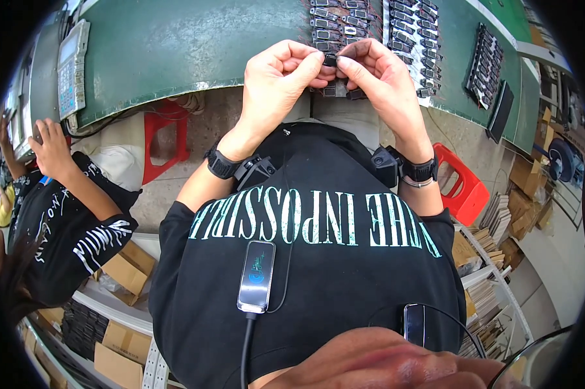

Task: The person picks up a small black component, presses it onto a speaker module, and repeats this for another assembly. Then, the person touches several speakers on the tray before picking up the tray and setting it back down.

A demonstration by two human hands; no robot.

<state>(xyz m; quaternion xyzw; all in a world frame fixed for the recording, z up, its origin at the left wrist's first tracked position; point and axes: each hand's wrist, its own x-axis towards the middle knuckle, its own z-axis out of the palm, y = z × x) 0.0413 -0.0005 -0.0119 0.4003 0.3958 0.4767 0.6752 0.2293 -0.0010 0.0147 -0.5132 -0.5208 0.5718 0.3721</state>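
Between my two hands is a small black rectangular part (331,59), held over the near edge of the green table (195,45). My left hand (281,76) pinches its left side with thumb and forefinger. On the other side, the thumb and fingers of my right hand (384,76) close on the same part. Just beyond my hands lie rows of small black parts (328,26) with thin reddish wires. A second set of such black parts (402,26) rests on a pale backing to the right of them. My fingers partly hide the nearest pieces.
More black parts (484,65) fill a dark strip at the table's right, beside a black flat panel (500,111). A grey instrument with a keypad (72,68) stands at far left, near a co-worker's hand (51,149). Red stools (461,185) and cardboard boxes (121,347) are around me.
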